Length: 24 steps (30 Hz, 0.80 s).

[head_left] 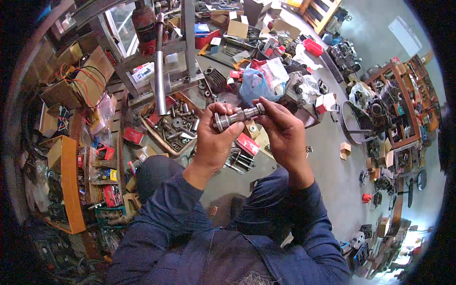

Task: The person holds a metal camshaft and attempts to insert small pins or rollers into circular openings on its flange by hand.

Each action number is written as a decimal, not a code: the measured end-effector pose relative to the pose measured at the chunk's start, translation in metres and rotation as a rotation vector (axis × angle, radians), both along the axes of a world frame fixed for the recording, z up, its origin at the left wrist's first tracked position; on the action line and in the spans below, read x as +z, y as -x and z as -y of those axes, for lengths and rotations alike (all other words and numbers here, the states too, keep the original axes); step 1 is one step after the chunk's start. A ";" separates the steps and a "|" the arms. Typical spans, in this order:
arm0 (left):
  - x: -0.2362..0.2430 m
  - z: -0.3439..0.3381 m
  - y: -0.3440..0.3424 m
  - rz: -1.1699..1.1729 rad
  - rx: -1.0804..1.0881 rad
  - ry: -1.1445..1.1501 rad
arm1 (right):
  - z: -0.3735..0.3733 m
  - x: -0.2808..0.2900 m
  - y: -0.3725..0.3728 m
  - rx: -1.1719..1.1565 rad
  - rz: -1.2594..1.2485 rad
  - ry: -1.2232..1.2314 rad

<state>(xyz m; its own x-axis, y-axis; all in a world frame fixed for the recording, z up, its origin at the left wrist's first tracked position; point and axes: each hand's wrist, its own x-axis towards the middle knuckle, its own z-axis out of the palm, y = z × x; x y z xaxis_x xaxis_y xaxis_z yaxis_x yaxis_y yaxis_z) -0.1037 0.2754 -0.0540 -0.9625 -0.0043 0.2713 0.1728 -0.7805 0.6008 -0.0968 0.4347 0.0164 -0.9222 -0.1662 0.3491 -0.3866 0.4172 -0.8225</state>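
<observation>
Shaft (243,115) slants up rightward, broad end leftmost, left hand (212,142) curled around it, right hand (287,133) pinching its narrow end

Single head-worn fisheye view, upright, faces steeply down over the wearer's legs (270,194). Left hand (211,140) and right hand (287,133) lie close, near centre; sleeves (166,209) enter from below; floor (327,161) lies farther off, curving rimward.
</observation>
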 end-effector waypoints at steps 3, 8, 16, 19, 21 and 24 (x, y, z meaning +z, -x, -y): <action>0.001 0.003 -0.001 -0.005 0.024 -0.003 | 0.006 -0.009 0.002 -0.021 -0.043 0.009; 0.012 -0.004 -0.008 0.033 0.019 -0.074 | 0.012 -0.019 0.003 -0.092 -0.146 0.086; 0.000 -0.007 -0.006 -0.022 0.133 0.026 | 0.020 -0.025 0.003 -0.178 -0.226 0.036; -0.002 -0.008 -0.003 -0.095 0.195 0.098 | 0.020 -0.026 0.004 -0.194 -0.259 0.010; -0.001 -0.010 -0.004 -0.108 0.203 0.099 | 0.020 -0.025 0.002 -0.198 -0.238 0.011; -0.002 -0.011 -0.003 -0.129 0.226 0.123 | 0.021 -0.023 0.001 -0.199 -0.223 0.017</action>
<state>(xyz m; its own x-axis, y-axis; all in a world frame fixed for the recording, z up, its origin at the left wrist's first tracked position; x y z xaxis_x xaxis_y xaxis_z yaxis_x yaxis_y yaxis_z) -0.1006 0.2860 -0.0561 -0.8983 -0.1749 0.4030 0.4155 -0.6361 0.6501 -0.0978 0.4136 -0.0063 -0.8364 0.0172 0.5479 -0.4707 0.4898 -0.7338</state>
